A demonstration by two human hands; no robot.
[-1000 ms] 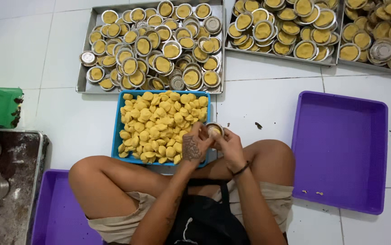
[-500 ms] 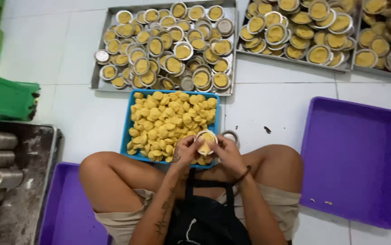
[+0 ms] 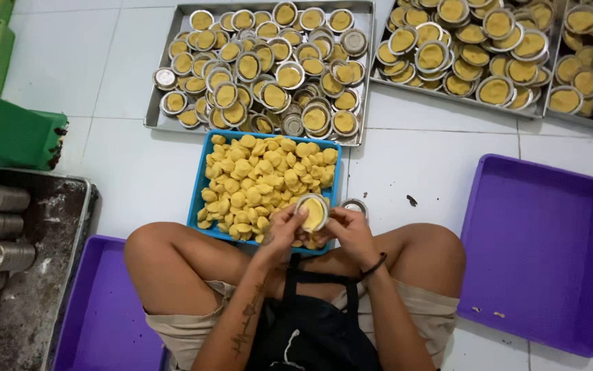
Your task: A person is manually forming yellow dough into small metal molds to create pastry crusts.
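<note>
I sit cross-legged on a white tiled floor. Both hands hold one small round metal mould (image 3: 313, 211) filled with yellow dough, tilted up toward me. My left hand (image 3: 281, 232) grips its left side and my right hand (image 3: 351, 230) its right side, fingers pressing the dough. Just beyond my hands lies a blue tray (image 3: 196, 197) piled with yellow dough pieces (image 3: 262, 180). An empty metal mould (image 3: 355, 205) rests on the floor beside my right hand.
Metal trays (image 3: 155, 121) of several dough-filled moulds lie ahead, with more at the top right (image 3: 461, 102). An empty purple tray (image 3: 540, 251) lies right, another (image 3: 104, 316) lower left. A dirty tray with stacked metal moulds (image 3: 4, 227) and green crates (image 3: 11, 134) stand left.
My hands drew back from the blue tray's edge toward my lap, and the mould is now turned up to face me. My view shifted left.
</note>
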